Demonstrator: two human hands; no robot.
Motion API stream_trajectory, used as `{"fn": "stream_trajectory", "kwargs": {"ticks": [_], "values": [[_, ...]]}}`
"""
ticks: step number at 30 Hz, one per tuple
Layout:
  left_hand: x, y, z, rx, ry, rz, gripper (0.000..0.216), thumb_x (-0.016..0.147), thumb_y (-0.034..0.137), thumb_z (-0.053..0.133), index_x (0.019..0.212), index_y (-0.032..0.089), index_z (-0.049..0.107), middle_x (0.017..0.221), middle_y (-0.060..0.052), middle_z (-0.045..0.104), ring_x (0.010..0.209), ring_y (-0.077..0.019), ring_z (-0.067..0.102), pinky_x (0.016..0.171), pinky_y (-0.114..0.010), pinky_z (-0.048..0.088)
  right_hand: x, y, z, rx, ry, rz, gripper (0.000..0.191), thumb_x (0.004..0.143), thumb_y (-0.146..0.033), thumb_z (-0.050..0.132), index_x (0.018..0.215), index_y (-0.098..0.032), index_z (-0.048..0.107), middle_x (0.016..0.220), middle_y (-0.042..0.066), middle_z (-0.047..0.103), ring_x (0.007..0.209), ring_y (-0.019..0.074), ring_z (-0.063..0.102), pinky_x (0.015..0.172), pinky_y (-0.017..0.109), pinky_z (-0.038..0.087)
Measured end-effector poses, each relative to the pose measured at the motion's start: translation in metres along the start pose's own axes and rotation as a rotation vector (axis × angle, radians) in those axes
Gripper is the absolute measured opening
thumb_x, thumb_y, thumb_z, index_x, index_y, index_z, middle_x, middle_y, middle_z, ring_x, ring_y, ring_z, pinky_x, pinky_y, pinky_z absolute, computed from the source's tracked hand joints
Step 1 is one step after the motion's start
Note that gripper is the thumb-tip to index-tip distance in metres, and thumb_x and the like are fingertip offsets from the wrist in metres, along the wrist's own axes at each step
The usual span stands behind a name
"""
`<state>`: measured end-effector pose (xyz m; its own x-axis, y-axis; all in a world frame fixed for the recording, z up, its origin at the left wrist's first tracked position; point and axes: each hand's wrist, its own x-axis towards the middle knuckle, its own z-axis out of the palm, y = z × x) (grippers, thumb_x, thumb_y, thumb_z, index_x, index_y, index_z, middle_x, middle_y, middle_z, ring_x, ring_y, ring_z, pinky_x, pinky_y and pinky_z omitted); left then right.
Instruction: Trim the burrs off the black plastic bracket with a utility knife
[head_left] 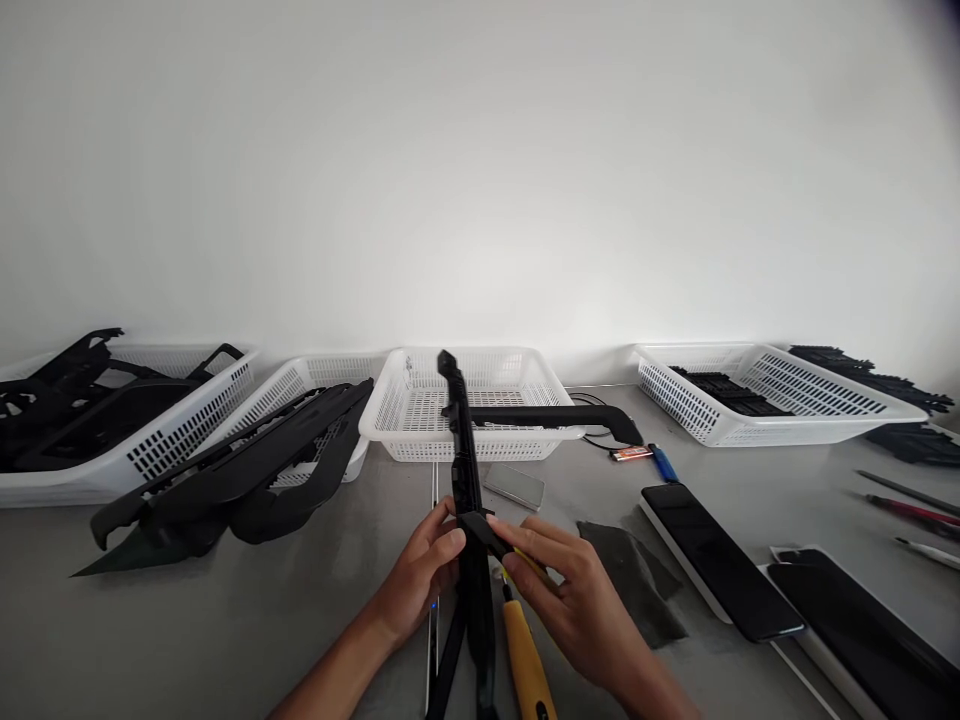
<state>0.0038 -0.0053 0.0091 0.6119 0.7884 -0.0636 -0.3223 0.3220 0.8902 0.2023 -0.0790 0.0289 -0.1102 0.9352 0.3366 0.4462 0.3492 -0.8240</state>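
Note:
A long black plastic strip [463, 450] stands tilted up from the table edge toward the middle basket. My left hand [420, 580] grips it on its left side, fingers curled round it. My right hand [577, 600] pinches a small black piece [487, 530] at the strip's right side, and a thin yellow-tipped tool runs under its fingers. A yellow-handled tool [525, 665] lies on the table just below my right hand.
White baskets line the wall: a middle one [405, 420] with a black angled part [555, 415] across it, left ones [180, 430] full of black plastic frames, a right one [750, 425] with black strips. Dark cloth [637, 585], phones [716, 555], a small clear block [515, 486] and pens lie right.

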Motion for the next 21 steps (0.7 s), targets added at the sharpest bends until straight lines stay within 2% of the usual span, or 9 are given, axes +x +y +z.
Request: {"fn": "stream_trajectory", "kwargs": {"ticks": [3,6,9,14,18,21], "values": [[-0.001,-0.001,-0.001,-0.035,-0.027,-0.056,0.038,0.09,0.052,0.076,0.11,0.02,0.067,0.09,-0.003,0.067,0.079,-0.0156,0.063,0.074,-0.026,0.053,0.002,0.005,0.001,-0.083,0.016,-0.081,0.04,0.109,-0.031,0.048,0.145,-0.027,0.066,0.085,0.004,0.063,0.069,0.0127,0.059,0.059,0.022,0.045],[-0.002,0.001,-0.001,-0.025,-0.072,-0.08,0.039,0.094,0.05,0.072,0.116,0.019,0.066,0.092,-0.006,0.069,0.078,-0.0154,0.063,0.072,-0.026,0.052,0.003,0.012,0.001,-0.197,0.109,-0.076,0.042,0.109,-0.027,0.047,0.148,-0.027,0.063,0.085,0.004,0.064,0.069,0.013,0.06,0.057,0.022,0.045],[-0.002,0.003,-0.001,-0.037,-0.087,-0.08,0.034,0.097,0.047,0.068,0.115,0.019,0.066,0.095,-0.007,0.07,0.077,-0.0151,0.062,0.07,-0.025,0.051,0.005,0.018,0.001,-0.283,0.171,-0.087,0.042,0.108,-0.025,0.048,0.146,-0.027,0.064,0.087,0.004,0.065,0.072,0.0132,0.063,0.061,0.022,0.048],[-0.001,0.004,-0.003,-0.1,-0.015,-0.064,0.035,0.097,0.046,0.064,0.117,0.018,0.066,0.094,-0.008,0.069,0.075,-0.0177,0.061,0.068,-0.03,0.054,0.007,0.025,0.009,-0.412,0.181,-0.193,0.04,0.108,-0.021,0.047,0.142,-0.022,0.066,0.083,0.003,0.064,0.076,0.0142,0.065,0.064,0.023,0.049],[0.0,0.012,-0.004,-0.133,0.067,-0.029,0.029,0.095,0.046,0.063,0.101,0.018,0.067,0.09,-0.006,0.068,0.072,-0.0179,0.059,0.065,-0.03,0.054,0.009,0.03,0.012,-0.496,0.224,-0.215,0.04,0.109,-0.021,0.045,0.143,-0.02,0.065,0.082,0.003,0.065,0.077,0.0145,0.064,0.063,0.023,0.046],[0.001,0.019,-0.005,-0.065,0.103,-0.014,0.033,0.094,0.051,0.064,0.095,0.018,0.067,0.091,-0.006,0.068,0.07,-0.0167,0.058,0.064,-0.029,0.053,0.009,0.032,0.011,-0.533,0.226,-0.168,0.041,0.109,-0.021,0.043,0.144,-0.021,0.065,0.085,0.004,0.067,0.078,0.0148,0.065,0.063,0.023,0.046]]}}
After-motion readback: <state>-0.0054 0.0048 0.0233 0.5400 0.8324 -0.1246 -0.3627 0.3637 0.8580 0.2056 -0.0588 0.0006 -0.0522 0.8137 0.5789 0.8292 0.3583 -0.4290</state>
